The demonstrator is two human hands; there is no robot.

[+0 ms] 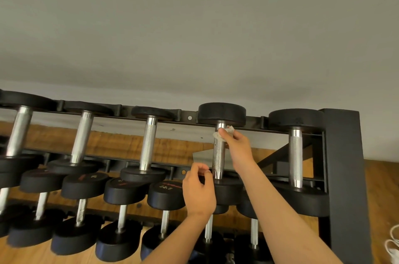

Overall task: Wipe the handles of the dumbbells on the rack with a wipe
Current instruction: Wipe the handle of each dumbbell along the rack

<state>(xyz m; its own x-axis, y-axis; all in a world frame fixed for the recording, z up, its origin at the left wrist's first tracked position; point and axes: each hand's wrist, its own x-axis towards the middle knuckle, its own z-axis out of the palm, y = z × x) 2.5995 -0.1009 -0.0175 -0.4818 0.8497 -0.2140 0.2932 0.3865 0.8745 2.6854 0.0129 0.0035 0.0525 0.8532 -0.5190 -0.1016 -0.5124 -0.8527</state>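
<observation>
A black rack (343, 155) holds rows of black dumbbells with steel handles. My right hand (237, 144) pinches a small white wipe (220, 135) against the far end of one top-row dumbbell handle (218, 160), just below its far head. My left hand (199, 190) is at the near end of that dumbbell, its curled fingers on the near black head (228, 190). More top-row handles stand to the left (148, 144) and to the right (295, 155).
A lower row of dumbbells (166, 196), one marked 22.5, sits below my left hand. The rack's thick black upright stands at the right. A grey wall (194, 26) is behind, wood floor (380, 188) around, and something white (393, 246) lies at the lower right.
</observation>
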